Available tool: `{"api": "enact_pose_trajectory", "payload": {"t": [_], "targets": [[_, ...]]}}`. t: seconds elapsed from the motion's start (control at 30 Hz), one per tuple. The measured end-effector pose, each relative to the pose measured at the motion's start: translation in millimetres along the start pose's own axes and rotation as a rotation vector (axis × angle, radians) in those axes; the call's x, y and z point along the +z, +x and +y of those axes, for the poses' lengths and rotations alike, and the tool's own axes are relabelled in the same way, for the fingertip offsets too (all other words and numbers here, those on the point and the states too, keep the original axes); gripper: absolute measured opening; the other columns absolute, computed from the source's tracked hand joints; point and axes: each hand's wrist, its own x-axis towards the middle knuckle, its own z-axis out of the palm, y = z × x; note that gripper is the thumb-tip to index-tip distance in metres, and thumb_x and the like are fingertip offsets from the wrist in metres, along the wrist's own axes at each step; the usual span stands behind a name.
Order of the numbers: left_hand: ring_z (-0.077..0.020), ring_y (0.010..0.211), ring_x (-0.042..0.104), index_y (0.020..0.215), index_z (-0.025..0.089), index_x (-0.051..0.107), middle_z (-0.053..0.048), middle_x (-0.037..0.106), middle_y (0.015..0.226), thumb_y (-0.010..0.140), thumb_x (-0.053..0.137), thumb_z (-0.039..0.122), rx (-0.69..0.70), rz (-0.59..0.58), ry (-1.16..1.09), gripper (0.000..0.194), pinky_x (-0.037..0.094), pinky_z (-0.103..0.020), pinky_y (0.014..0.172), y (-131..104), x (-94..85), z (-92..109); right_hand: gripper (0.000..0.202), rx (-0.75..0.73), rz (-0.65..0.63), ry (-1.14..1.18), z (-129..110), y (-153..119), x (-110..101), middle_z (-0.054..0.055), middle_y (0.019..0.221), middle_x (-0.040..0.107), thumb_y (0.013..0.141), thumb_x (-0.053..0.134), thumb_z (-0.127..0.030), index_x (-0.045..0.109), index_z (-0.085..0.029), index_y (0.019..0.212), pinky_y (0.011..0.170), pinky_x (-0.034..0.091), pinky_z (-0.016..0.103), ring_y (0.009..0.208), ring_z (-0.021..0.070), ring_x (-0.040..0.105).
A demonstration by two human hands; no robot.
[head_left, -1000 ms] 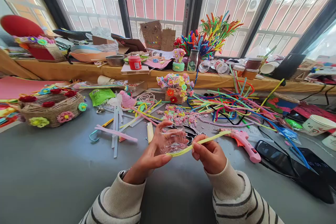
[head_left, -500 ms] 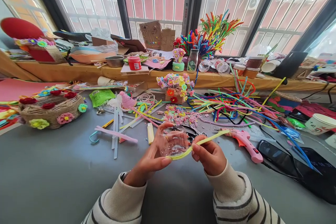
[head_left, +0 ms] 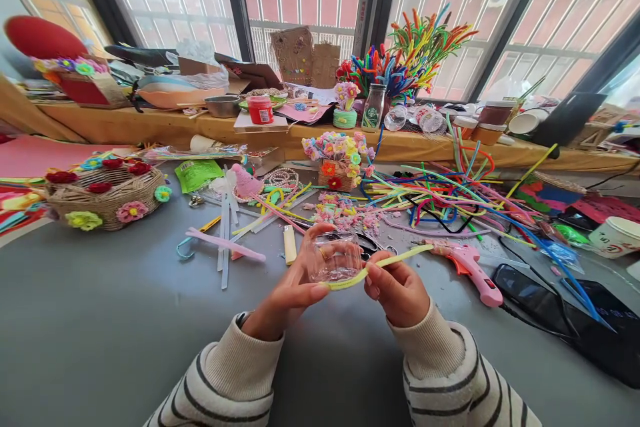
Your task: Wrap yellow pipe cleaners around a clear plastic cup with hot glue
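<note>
A clear plastic cup (head_left: 334, 259) lies on its side in my left hand (head_left: 295, 287), whose fingers wrap behind it. My left thumb presses a yellow pipe cleaner (head_left: 400, 257) against the cup's near edge. Between thumb and fingers, my right hand (head_left: 400, 288) pinches the same pipe cleaner, close to the cup's right side. Its free end sticks out to the upper right, towards the pink glue gun (head_left: 467, 267) on the table. Behind the cup, black-handled scissors (head_left: 370, 247) are partly hidden.
A cream lighter (head_left: 289, 245) and clear glue sticks (head_left: 225, 240) lie left of my hands. Several loose pipe cleaners (head_left: 440, 197) are heaped at the back right. A flower-trimmed twine basket (head_left: 107, 197) stands left. Two dark phones (head_left: 530, 293) and a cable lie at right.
The view has tilted down slightly, so the background sits higher and further right. Both hands keep their hold on the cup and pipe cleaner, with hardly any movement.
</note>
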Motion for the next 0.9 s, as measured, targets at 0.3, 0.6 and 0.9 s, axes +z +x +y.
{"api": "enact_pose_trajectory", "payload": {"t": [0.3,0.6,0.9], "targets": [[-0.0264,0.098,0.054,0.111,0.029,0.035,-0.008,0.055,0.107,0.057,0.062,0.021,-0.01,0.023,-0.031,0.061,0.03,-0.049,0.089,-0.1,0.6,0.7,0.022,0.05,0.005,0.062,-1.1,1.0,1.5,-0.006,0.043,0.052,0.056,0.072,-0.033,0.057,-0.017,0.06,0.039,0.023,0.018,0.037,0.0024,0.039],[-0.0262,0.096,0.054,0.11,0.028,0.037,-0.007,0.055,0.104,0.056,0.063,0.023,-0.003,0.009,-0.046,0.059,0.029,-0.048,0.089,-0.4,0.3,-1.3,0.021,0.035,-0.013,0.053,-0.2,-0.2,1.2,-0.007,0.043,0.05,0.057,0.071,-0.033,0.056,-0.017,0.059,0.04,0.024,0.018,0.038,0.0029,0.038],[-0.0242,0.095,0.056,0.111,0.028,0.035,-0.007,0.056,0.105,0.057,0.062,0.02,-0.01,0.024,-0.049,0.061,0.031,-0.046,0.089,-1.6,2.5,1.4,0.022,0.028,0.006,0.035,-3.9,-2.7,3.3,-0.007,0.042,0.049,0.055,0.072,-0.033,0.057,-0.018,0.059,0.04,0.024,0.019,0.038,0.0032,0.038]]}}
